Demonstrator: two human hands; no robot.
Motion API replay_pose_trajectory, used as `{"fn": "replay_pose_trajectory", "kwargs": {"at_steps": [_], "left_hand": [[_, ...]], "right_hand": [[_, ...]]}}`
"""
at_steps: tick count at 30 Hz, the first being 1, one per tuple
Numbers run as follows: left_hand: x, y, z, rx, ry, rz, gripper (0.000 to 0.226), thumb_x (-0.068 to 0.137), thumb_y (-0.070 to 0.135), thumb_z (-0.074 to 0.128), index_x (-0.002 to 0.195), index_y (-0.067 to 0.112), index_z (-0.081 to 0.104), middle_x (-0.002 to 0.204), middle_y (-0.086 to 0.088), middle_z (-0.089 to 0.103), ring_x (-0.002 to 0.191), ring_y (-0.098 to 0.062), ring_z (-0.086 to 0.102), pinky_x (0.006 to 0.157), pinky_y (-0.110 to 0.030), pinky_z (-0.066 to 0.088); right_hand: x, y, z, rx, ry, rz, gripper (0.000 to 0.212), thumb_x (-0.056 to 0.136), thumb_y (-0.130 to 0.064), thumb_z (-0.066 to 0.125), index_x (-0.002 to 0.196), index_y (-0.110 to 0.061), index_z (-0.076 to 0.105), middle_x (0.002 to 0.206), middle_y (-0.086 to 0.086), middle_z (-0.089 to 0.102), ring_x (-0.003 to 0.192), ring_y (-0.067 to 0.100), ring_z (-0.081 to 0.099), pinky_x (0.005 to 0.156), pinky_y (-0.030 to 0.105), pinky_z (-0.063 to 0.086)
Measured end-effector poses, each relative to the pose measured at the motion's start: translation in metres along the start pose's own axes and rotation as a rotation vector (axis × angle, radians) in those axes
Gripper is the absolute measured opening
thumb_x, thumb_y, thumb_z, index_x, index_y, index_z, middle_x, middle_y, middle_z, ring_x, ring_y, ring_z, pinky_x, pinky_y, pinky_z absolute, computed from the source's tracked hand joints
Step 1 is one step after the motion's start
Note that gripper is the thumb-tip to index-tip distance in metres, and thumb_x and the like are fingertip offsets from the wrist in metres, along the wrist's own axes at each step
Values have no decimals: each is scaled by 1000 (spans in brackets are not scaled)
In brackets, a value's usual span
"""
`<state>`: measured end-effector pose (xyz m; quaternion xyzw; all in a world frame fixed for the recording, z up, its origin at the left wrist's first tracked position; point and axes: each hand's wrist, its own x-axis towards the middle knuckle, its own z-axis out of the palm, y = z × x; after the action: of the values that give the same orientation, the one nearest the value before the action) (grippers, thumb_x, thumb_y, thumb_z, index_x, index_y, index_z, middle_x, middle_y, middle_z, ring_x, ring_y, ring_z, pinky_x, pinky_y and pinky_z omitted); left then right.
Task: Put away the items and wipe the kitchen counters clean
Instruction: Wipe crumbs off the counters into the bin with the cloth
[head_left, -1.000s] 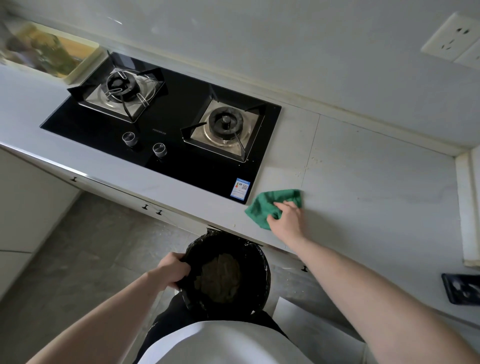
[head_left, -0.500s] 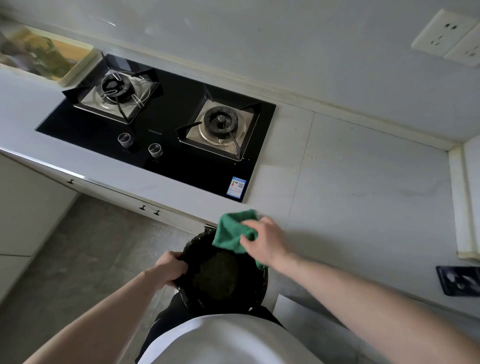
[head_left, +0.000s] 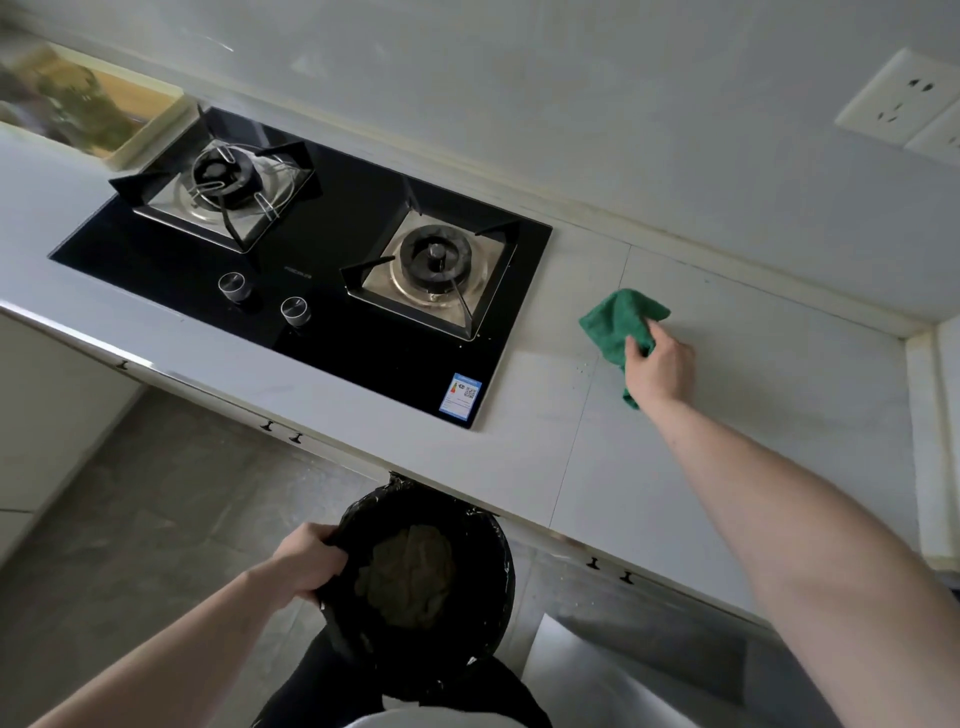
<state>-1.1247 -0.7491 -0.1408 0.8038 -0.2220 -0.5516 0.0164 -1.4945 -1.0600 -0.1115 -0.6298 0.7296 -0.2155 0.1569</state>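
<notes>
A green cloth (head_left: 621, 322) lies bunched on the white counter (head_left: 753, 415), right of the hob, with my right hand (head_left: 657, 366) shut on its near part. A few small crumbs (head_left: 582, 370) sit on the counter just left of the cloth. Below the counter's front edge my left hand (head_left: 306, 558) grips the left rim of a round bin lined with a black bag (head_left: 483, 551); brownish crumpled waste lies inside it.
A black glass gas hob (head_left: 332, 249) with two burners and two knobs fills the counter's left half. A cream tray (head_left: 150, 132) with blurred contents stands at the far left. Wall sockets (head_left: 904, 104) are at the upper right. Grey floor lies below.
My right hand swept the cloth over the counter's edge above the bin, then carried it back up and to the right onto the counter. The left hand kept holding the bin.
</notes>
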Motion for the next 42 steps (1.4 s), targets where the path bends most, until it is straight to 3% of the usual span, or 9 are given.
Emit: {"fn": "replay_pose_trajectory", "kwargs": {"at_steps": [3, 8, 11, 19, 29, 34, 36, 39, 42], "left_hand": [[6, -1, 0, 4, -5, -8, 41, 75, -1, 49, 96, 22, 77, 86, -13, 76, 63, -26, 76, 50, -37, 61], [13, -5, 5, -5, 10, -20, 39, 75, 0, 52, 96, 21, 77, 84, -15, 76, 63, -29, 76, 50, -42, 62], [14, -6, 9, -13, 15, -26, 37, 74, -1, 53, 94, 19, 76, 82, -15, 76, 62, -31, 75, 51, -45, 62], [8, -5, 6, -18, 5, -20, 40, 73, -2, 51, 95, 19, 76, 82, -13, 75, 64, -29, 75, 49, -38, 61], [1, -3, 3, -8, -11, 12, 40, 74, -1, 51, 95, 21, 77, 88, -13, 75, 72, -28, 76, 51, -37, 62], [-1, -3, 6, -1, -39, 15, 43, 78, -3, 50, 102, 22, 76, 91, -13, 75, 72, -27, 77, 50, -34, 60], [-3, -2, 6, -6, -38, 17, 43, 77, -2, 50, 102, 22, 76, 91, -13, 75, 73, -26, 77, 51, -33, 60], [-5, -3, 5, -19, -38, 17, 42, 77, -2, 50, 99, 22, 76, 91, -12, 75, 72, -26, 77, 52, -34, 61], [-6, -4, 6, -28, -35, 28, 40, 76, -1, 51, 96, 21, 76, 90, -14, 76, 74, -28, 77, 57, -40, 64]], "right_hand": [[37, -5, 9, -28, -36, 27, 36, 95, -30, 60, 129, -20, 66, 116, 14, 72, 109, 40, 63, 90, 39, 53], [53, -5, 39, -194, -321, 35, 45, 99, -30, 58, 142, -19, 56, 145, 11, 55, 132, 34, 51, 107, 37, 43], [39, 1, 57, -271, -328, -21, 51, 98, -35, 55, 147, -21, 51, 152, 6, 49, 139, 31, 45, 112, 40, 40], [-60, -9, 45, -291, -350, -224, 45, 95, -34, 61, 139, -28, 60, 148, 0, 56, 132, 26, 54, 105, 35, 44], [-215, -55, 29, -262, -609, -391, 45, 95, -38, 58, 139, -38, 58, 147, -12, 55, 127, 14, 60, 107, 34, 49], [-258, -76, 11, -161, -705, -425, 41, 99, -42, 52, 139, -39, 58, 133, -17, 65, 108, 11, 68, 88, 27, 53], [-250, -78, 4, -90, -695, -386, 42, 99, -44, 54, 139, -35, 59, 133, -15, 66, 101, 13, 71, 90, 26, 53], [-211, -72, -2, -3, -503, -320, 42, 95, -41, 61, 134, -26, 66, 125, -7, 72, 106, 17, 70, 93, 29, 54], [-156, -59, -7, 21, -308, -230, 41, 93, -39, 62, 130, -24, 68, 105, -4, 78, 79, 20, 72, 70, 31, 57]]}}
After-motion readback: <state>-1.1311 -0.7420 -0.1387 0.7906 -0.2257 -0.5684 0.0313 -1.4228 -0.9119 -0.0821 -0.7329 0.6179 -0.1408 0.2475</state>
